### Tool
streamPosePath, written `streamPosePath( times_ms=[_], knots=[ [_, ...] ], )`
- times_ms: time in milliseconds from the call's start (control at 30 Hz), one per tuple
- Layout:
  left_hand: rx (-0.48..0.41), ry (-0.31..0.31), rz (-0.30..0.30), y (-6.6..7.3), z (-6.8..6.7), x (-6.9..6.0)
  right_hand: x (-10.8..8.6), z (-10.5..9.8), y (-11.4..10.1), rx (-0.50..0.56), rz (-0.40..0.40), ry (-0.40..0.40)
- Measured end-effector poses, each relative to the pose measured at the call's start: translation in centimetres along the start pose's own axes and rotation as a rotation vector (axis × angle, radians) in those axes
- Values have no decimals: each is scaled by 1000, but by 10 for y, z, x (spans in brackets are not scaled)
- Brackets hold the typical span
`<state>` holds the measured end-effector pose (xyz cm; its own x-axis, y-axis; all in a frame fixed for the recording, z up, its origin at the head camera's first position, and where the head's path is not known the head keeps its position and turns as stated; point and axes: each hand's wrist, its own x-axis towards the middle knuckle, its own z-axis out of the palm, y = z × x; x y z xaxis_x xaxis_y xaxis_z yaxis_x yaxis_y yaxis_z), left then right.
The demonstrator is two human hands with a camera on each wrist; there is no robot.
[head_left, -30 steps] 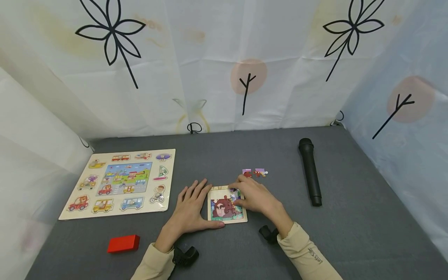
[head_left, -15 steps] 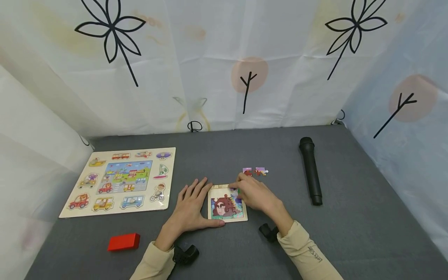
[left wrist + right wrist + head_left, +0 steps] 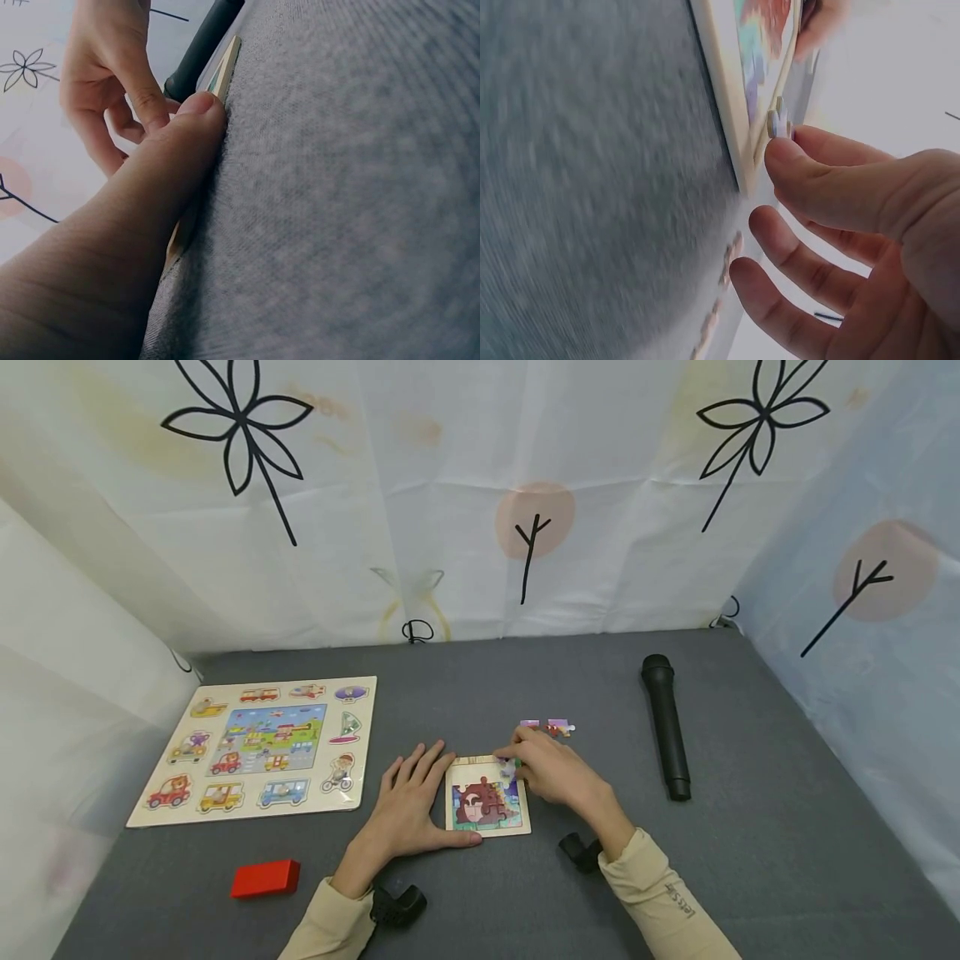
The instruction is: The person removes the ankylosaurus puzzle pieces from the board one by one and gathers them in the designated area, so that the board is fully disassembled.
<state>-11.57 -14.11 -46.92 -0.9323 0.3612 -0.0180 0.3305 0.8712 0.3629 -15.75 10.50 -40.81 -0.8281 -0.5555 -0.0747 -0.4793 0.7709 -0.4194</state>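
A small wooden jigsaw tray (image 3: 468, 771) lies on the grey table, partly filled with pieces that form a brown figure. My left hand (image 3: 408, 814) rests against it, its fingers along the left side and its thumb at the front edge. Over the tray's upper right corner, my right hand (image 3: 557, 768) pinches a jigsaw piece (image 3: 781, 124) between thumb and index finger. The right wrist view shows that piece tilted on edge near the tray's corner, the other fingers loosely bent. Two loose jigsaw pieces (image 3: 557, 727) lie just beyond the right hand, one partly hidden by it.
A larger wooden puzzle board (image 3: 340, 793) with vehicle pictures lies at the left. In front of it is a red block (image 3: 266, 878). A black microphone (image 3: 666, 727) lies at the right. White printed cloth (image 3: 457, 527) stands behind the table.
My right hand has shifted slightly right and its fingers have lifted, so more of the tray's upper right part and the pinched piece show. The left hand has stayed in place.
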Motion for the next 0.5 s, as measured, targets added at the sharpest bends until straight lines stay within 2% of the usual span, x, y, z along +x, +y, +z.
streamPosePath(
  times_ms=[233, 500],
  knots=[
    [3, -22, -8, 1, -1, 0, -4, -16, 16, 7, 22, 13],
    [-2, -20, -6, 1, -1, 0, -8, -31, 39, 29, 71, 29]
  ],
)
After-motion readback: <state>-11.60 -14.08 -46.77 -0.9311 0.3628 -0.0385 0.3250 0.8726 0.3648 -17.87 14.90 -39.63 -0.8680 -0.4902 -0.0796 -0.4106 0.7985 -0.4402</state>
